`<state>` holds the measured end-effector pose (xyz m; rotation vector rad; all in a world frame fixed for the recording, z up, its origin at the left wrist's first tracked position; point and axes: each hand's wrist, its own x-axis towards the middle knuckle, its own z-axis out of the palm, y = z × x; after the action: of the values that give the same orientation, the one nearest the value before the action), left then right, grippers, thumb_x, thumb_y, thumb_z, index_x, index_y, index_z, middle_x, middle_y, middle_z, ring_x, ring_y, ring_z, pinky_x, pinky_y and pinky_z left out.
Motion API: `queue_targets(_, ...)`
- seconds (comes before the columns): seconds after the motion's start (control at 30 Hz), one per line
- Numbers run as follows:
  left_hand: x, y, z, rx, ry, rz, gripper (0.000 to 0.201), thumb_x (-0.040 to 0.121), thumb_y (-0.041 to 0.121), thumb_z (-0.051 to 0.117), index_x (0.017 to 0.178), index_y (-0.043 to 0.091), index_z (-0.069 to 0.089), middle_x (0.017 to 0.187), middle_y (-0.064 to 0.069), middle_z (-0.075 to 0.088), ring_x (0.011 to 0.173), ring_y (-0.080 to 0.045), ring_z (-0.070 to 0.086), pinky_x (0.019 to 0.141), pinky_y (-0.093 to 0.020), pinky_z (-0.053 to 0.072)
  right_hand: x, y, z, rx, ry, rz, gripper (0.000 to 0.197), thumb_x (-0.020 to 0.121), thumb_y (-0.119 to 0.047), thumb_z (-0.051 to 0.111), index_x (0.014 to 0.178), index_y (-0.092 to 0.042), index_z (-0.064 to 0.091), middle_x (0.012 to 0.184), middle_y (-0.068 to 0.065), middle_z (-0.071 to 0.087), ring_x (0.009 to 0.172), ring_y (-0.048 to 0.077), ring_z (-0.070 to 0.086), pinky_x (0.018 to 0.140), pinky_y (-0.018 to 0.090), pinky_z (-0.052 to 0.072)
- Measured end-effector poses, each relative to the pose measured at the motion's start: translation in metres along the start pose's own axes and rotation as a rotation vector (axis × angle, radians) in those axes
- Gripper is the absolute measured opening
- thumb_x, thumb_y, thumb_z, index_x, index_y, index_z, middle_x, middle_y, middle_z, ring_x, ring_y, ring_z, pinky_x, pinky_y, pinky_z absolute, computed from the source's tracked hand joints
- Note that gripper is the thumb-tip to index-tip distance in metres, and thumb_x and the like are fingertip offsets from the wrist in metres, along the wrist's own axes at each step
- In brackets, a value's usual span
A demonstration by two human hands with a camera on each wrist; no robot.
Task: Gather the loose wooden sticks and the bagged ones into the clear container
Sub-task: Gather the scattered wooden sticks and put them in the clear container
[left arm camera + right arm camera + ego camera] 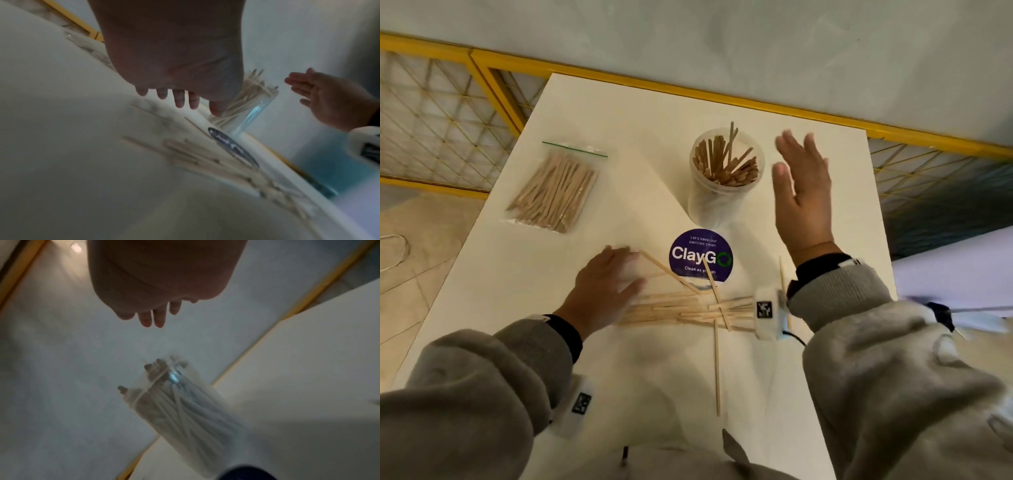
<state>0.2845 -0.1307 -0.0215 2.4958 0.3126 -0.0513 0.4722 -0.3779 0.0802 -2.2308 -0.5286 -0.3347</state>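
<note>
White tabletop (585,102) fills my view, a grey wall and yellow rail beyond its far edge. Toward the far left corner lies the zip bag of sticks (553,192), flat and untouched. Nearer me, my left hand (604,286) rests palm down with fingers spread and relaxed on the left end of the loose sticks (688,310) — it grips nothing. That heap lies near the front edge, its long axis running left to right, with a few strays crossing it. A round purple sticker (701,255) sits just beyond it. Further back stands the clear container (726,171), upright and already part-filled with sticks. My right hand (803,192) hovers beside the container's right side, fingers straight, empty. I judge the left hand nearer the heap.
</note>
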Motion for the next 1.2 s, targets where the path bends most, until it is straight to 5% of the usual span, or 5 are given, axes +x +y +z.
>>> queue_targets(0.2, -0.042, -0.017, 0.030, 0.292, -0.220, 0.053, 0.100, 0.075, 0.082, 0.004, 0.151, 0.017, 0.007, 0.159, -0.007, 0.001, 0.145, -0.032, -0.006, 0.114, -0.058, 0.001, -0.133, 0.070, -0.022, -0.258, -0.403, 0.757, 0.061, 0.100, -0.049, 0.026, 0.153, -0.022, 0.013, 0.163, 0.001, 0.005, 0.150, 0.023, -0.004, 0.118, 0.054, -0.002)
queue_targets(0.57, -0.014, 0.036, 0.067, 0.300, -0.257, 0.232, 0.122, 0.057, 0.093, 0.027, 0.148, 0.021, -0.011, 0.158, -0.012, -0.012, 0.143, -0.039, -0.014, 0.112, -0.058, -0.002, -0.201, 0.024, 0.031, -0.423, -0.837, 0.106, 0.125, 0.062, -0.090, 0.042, 0.153, -0.018, -0.005, 0.161, -0.005, -0.013, 0.146, 0.025, -0.023, 0.114, 0.055, -0.016)
queue_targets(0.7, 0.013, 0.044, 0.055, 0.400, -0.378, 0.256, 0.131, 0.056, 0.087, 0.048, 0.149, 0.017, -0.013, 0.158, -0.008, -0.015, 0.143, -0.035, -0.018, 0.113, -0.057, -0.005, -0.218, 0.024, 0.026, -0.418, -0.801, 0.084, 0.097, 0.082, -0.068, 0.050, 0.153, -0.023, 0.002, 0.162, -0.007, -0.004, 0.149, 0.021, -0.013, 0.119, 0.052, -0.006)
queue_targets(0.93, -0.014, 0.049, 0.059, 0.241, -0.332, 0.422, 0.071, 0.090, 0.040, 0.055, 0.148, 0.016, 0.023, 0.158, -0.001, 0.018, 0.147, -0.027, 0.004, 0.115, -0.048, 0.006, -0.210, 0.048, 0.015, -0.205, -0.449, -0.097, 0.036, 0.088, -0.020, 0.058, 0.124, -0.019, 0.064, 0.121, 0.001, 0.068, 0.120, 0.034, 0.058, 0.096, 0.045, 0.048)
queue_targets(1.2, -0.034, 0.042, 0.065, 0.070, -0.144, 0.469, 0.038, 0.088, 0.008, 0.051, 0.125, 0.009, 0.058, 0.125, -0.012, 0.061, 0.124, -0.033, 0.051, 0.100, -0.045, 0.044, -0.160, 0.030, 0.031, -0.312, -0.644, -0.043, 0.080, 0.073, -0.029, 0.077, 0.144, -0.017, 0.040, 0.144, 0.008, 0.045, 0.128, 0.035, 0.041, 0.104, 0.051, 0.037)
